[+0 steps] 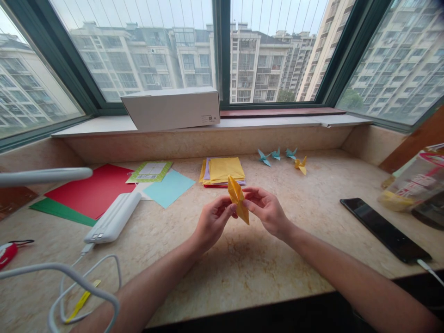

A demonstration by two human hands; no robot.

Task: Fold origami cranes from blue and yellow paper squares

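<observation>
A folded yellow origami paper (235, 188), long and pointed at its upper and lower ends, is held up in front of me above the stone counter (263, 282). My left hand (217, 217) pinches its left side between thumb and fingers. On its right side, my right hand (267, 210) grips it the same way, thumb toward me. Just behind my hands lies a stack of folded papers (225, 169), yellow on top with purple and red edges below. Farther back on the right stand several small paper cranes, among them a blue crane (264, 158) and a yellow crane (300, 165).
Red paper (93, 192), green paper (62, 212) and light blue paper (169, 188) lie at left, near a white power bank (114, 217) with a cable. A phone (385, 229) and a plastic jar (414, 182) are at right. A white box (173, 111) sits on the windowsill.
</observation>
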